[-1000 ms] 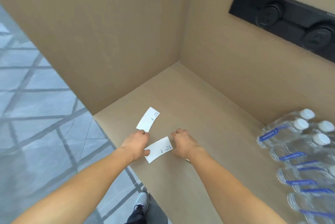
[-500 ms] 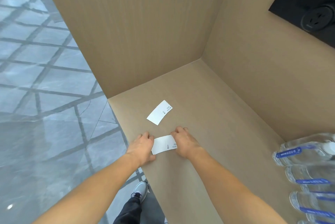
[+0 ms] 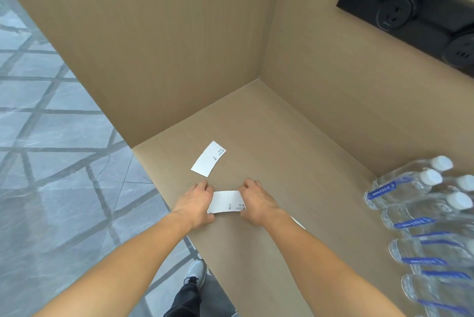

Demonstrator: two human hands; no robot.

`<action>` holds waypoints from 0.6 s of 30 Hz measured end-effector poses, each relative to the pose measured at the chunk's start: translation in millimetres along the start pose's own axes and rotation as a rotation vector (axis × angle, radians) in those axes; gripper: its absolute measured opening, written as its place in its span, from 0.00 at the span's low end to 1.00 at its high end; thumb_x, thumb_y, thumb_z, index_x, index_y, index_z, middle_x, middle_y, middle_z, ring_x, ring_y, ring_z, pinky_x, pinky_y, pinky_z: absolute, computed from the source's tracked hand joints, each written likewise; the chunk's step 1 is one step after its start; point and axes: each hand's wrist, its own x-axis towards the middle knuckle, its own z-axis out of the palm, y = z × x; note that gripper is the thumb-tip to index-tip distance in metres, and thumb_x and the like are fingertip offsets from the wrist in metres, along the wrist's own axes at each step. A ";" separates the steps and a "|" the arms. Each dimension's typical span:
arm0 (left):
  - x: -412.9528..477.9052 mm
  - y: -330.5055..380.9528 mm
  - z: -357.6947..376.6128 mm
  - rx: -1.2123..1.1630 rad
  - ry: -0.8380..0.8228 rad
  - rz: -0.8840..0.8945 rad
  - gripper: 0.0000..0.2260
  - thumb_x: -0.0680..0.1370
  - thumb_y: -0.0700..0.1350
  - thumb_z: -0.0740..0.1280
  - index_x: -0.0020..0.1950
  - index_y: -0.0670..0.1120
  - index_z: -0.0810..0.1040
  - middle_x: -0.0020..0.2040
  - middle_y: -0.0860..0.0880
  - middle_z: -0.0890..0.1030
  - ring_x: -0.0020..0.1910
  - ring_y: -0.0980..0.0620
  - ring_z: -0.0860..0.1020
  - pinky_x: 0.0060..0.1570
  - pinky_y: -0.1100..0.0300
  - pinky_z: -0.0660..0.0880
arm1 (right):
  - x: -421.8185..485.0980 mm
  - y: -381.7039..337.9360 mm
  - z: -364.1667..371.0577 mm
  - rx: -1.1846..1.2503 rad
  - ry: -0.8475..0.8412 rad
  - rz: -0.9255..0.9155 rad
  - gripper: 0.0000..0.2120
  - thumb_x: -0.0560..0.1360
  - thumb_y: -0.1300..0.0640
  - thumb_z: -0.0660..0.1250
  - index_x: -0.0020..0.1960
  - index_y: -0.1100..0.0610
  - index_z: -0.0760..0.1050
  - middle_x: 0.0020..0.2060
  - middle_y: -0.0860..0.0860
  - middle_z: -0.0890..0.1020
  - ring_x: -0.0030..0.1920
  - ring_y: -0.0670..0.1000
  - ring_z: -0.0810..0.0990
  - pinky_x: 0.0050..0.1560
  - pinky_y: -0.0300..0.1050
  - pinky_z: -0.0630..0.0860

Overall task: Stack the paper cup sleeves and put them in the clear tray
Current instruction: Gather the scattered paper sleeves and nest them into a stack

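Our left hand and right hand pinch one sleeve by its ends; another sleeve lies farther off.

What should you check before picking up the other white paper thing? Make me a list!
1. Near sleeve held at both ends: ok. The left hand is on one end, the right hand on the other.
2. Far sleeve free to grab: ok. It lies flat on the counter, apart from both hands.
3. Path to it clear: ok. Only bare counter lies between.
4. Water bottles out of the way: ok, far to the right.
5. More sleeves under the right forearm: cannot tell. A white edge peeks out.
6. Clear tray in sight: not ok, it is not in view.
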 end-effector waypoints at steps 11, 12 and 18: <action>15.3 56.2 -36.0 0.089 -0.018 0.248 0.24 0.74 0.50 0.71 0.66 0.42 0.69 0.62 0.47 0.68 0.60 0.45 0.71 0.53 0.53 0.74 | -56.3 39.5 -16.1 0.143 0.111 0.195 0.19 0.72 0.59 0.69 0.61 0.60 0.72 0.60 0.53 0.68 0.63 0.54 0.67 0.57 0.49 0.76; 18.4 65.4 -37.2 0.103 -0.020 0.282 0.25 0.74 0.50 0.71 0.67 0.42 0.69 0.63 0.46 0.68 0.61 0.45 0.71 0.53 0.53 0.73 | -63.2 45.9 -17.6 0.157 0.114 0.222 0.19 0.72 0.59 0.70 0.61 0.61 0.72 0.60 0.53 0.68 0.63 0.54 0.67 0.57 0.49 0.76; 38.9 116.3 -36.2 0.176 -0.062 0.477 0.23 0.73 0.49 0.71 0.64 0.42 0.70 0.62 0.46 0.68 0.61 0.45 0.70 0.56 0.53 0.74 | -99.4 82.4 -13.1 0.225 0.163 0.382 0.20 0.72 0.59 0.70 0.61 0.61 0.72 0.61 0.53 0.69 0.63 0.55 0.67 0.58 0.49 0.75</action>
